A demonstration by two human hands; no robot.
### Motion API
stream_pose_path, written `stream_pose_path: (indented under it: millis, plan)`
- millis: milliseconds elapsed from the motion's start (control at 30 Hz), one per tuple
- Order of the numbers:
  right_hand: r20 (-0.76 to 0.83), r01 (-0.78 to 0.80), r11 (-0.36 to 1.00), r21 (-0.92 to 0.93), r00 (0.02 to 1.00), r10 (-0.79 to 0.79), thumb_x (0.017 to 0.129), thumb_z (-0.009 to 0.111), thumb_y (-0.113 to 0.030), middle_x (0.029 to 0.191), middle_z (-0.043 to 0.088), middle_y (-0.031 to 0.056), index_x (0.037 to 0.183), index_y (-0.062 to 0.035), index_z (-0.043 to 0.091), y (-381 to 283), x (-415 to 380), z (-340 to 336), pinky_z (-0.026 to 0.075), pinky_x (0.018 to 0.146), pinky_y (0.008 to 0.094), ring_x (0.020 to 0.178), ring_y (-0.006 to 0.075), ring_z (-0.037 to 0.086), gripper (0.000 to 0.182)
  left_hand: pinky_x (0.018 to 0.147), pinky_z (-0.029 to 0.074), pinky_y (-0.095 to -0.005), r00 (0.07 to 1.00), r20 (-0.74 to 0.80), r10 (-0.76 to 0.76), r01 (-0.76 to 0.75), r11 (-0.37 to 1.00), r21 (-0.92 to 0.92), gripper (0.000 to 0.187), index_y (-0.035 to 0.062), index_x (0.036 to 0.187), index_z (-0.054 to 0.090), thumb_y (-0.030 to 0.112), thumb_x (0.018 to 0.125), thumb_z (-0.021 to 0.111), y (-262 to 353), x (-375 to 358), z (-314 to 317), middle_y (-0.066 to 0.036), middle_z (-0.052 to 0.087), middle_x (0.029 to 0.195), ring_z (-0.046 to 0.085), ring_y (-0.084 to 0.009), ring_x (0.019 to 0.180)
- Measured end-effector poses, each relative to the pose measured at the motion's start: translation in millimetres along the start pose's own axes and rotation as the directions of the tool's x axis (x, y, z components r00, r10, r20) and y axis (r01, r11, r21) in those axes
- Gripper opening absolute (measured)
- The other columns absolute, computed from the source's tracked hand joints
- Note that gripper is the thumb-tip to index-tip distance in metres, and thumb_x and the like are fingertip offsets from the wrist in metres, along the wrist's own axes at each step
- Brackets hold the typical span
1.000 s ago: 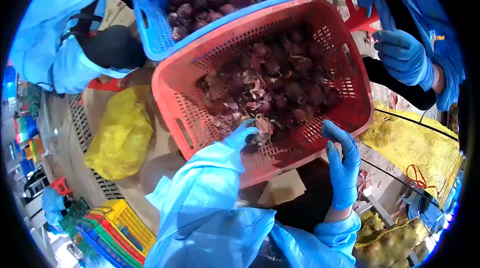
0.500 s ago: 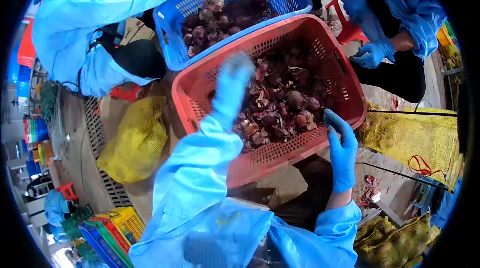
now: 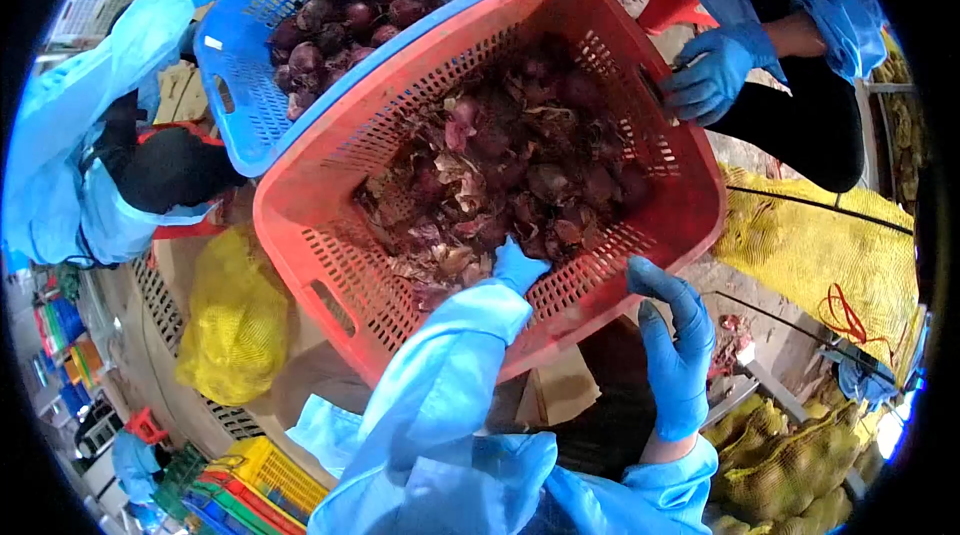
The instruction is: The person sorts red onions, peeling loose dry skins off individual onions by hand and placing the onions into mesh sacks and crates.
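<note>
A red plastic basket (image 3: 330, 185) holds many purple onions (image 3: 550, 180) mixed with loose dry skins (image 3: 460, 180). My left hand (image 3: 519, 266), in a blue glove, reaches into its near side. Its fingers are sunk among the onions and skins, so their grip is hidden. Just outside the near right rim is my right hand (image 3: 678, 365), also gloved in blue. Its thumb and fingers are curved and apart, with nothing between them.
Beyond the red basket stands a blue basket (image 3: 240, 125) of onions. A co-worker's gloved hand (image 3: 715, 75) is at the red basket's right rim; another person's sleeve (image 3: 130, 55) is at left. Yellow mesh sacks (image 3: 235, 325) lie on both sides, with stacked crates (image 3: 260, 480) lower left.
My left hand has moved from above the basket's left part down into the onions near me. My right hand sits slightly lower, off the rim. The co-worker's hand at right has reached the red basket.
</note>
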State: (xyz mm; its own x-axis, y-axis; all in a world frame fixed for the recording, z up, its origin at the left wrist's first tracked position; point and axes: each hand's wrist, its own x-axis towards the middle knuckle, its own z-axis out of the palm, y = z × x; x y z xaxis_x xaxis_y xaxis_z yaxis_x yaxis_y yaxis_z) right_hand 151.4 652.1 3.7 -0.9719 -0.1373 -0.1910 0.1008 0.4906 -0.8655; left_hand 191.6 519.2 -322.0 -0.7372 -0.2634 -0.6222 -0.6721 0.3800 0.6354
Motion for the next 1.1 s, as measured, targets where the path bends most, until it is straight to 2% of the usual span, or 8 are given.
stream_pose_path:
  millis: [33, 133, 267, 367, 500, 667, 933, 1100]
  plan:
    - [-0.026, 0.008, 1.0, 0.024, 1.0, -0.007, 0.076, 0.052, 0.007, 0.105, 0.063, 0.011, 0.108, -0.001, 0.06, -1, -1, 1, 0.043, 0.089, 0.0307, 0.098, 0.0198, 0.059, 0.033, 0.084, 0.046, -0.0421, 1.0, 0.003, 0.005, -0.005, 1.0, 0.003, 0.08, 0.0011, 0.126, 0.04, 0.034, 0.061, 0.073, -8, 2, -5, -0.023, 0.051, 0.11, 0.053, -0.0352, 0.101]
    - [-0.07, 0.041, 0.997, 0.059, 0.997, -0.036, 0.078, 0.051, 0.007, 0.105, 0.063, 0.0112, 0.108, -0.0006, 0.059, -2, -5, 4, 0.044, 0.088, 0.0297, 0.097, 0.0195, 0.059, 0.032, 0.086, 0.046, -0.0302, 0.778, 0.544, 0.314, 0.239, 0.653, -0.719, 0.067, 0.0023, 0.129, 0.037, 0.022, 0.074, 0.07, -34, 13, -26, -0.011, 0.058, 0.11, 0.057, -0.015, 0.096]
    - [-0.051, 0.132, 0.99, 0.043, 0.99, -0.13, 0.078, 0.053, 0.005, 0.105, 0.062, 0.0112, 0.111, -0.0023, 0.058, 3, -6, 15, 0.044, 0.086, 0.029, 0.097, 0.0192, 0.059, 0.034, 0.097, 0.041, -0.0371, 0.715, 0.546, 0.437, 0.456, 0.301, -0.838, 0.061, 0.0059, 0.132, 0.037, 0.019, 0.08, 0.065, 27, -60, -113, -0.009, 0.047, 0.129, 0.049, -0.0201, 0.113]
    - [0.176, 0.088, 0.996, 0.019, 0.98, -0.09, 0.076, 0.058, -0.005, 0.108, 0.059, 0.0133, 0.115, -0.0077, 0.057, 7, -6, 26, 0.043, 0.088, 0.0312, 0.101, 0.0232, 0.057, 0.04, 0.099, 0.04, -0.0403, 0.722, 0.431, 0.541, 0.325, 0.285, -0.902, 0.066, 0.0072, 0.134, 0.035, 0.021, 0.078, 0.068, 54, -84, -147, -0.007, 0.044, 0.131, 0.047, -0.0235, 0.117]
    - [0.439, 0.268, 0.941, 0.208, 0.834, -0.335, 0.07, 0.071, -0.011, 0.129, 0.044, 0.0175, 0.139, -0.0098, 0.026, 2, -14, 59, 0.037, 0.097, 0.033, 0.118, 0.0254, 0.045, 0.083, 0.1, 0.039, -0.0402, 0.797, 0.283, 0.533, 0.169, 0.253, -0.952, 0.07, 0.0067, 0.134, 0.033, 0.021, 0.076, 0.069, 62, -121, -177, -0.008, 0.043, 0.132, 0.046, -0.0239, 0.118]
    - [0.361, 0.269, 0.84, 0.472, 0.81, -0.462, 0.069, 0.075, -0.011, 0.132, 0.041, 0.0121, 0.14, -0.0083, 0.026, -1, -21, 94, 0.032, 0.102, 0.033, 0.121, 0.0196, 0.039, 0.087, 0.1, 0.038, -0.039, 0.823, 0.121, 0.556, -0.192, 0.472, -0.86, 0.073, 0.0059, 0.135, 0.03, 0.014, 0.075, 0.07, 51, -155, -207, -0.009, 0.042, 0.132, 0.044, -0.0243, 0.119]
    - [0.373, 0.35, 0.783, 0.515, 0.73, -0.572, 0.068, 0.076, -0.016, 0.134, 0.041, 0.0131, 0.139, -0.0079, 0.027, -16, -26, 103, 0.033, 0.101, 0.0334, 0.122, 0.0231, 0.041, 0.087, 0.096, 0.042, -0.0367, 0.887, -0.073, 0.455, -0.285, 0.416, -0.864, 0.062, 0.0059, 0.132, 0.034, 0.004, 0.076, 0.062, 95, -210, -229, -0.009, 0.049, 0.123, 0.05, -0.0229, 0.112]
    - [0.18, 0.401, 0.852, 0.336, 0.861, -0.476, 0.071, 0.068, -0.007, 0.136, 0.038, 0.0147, 0.14, -0.008, 0.025, -6, -14, 83, 0.034, 0.1, 0.0326, 0.122, 0.0233, 0.041, 0.081, 0.084, 0.047, -0.0283, 0.865, 0.012, 0.501, -0.131, 0.25, -0.959, 0.032, 0.0054, 0.117, 0.05, 0.019, 0.089, 0.052, 120, -153, -276, -0.004, 0.057, 0.105, 0.056, -0.0154, 0.096]
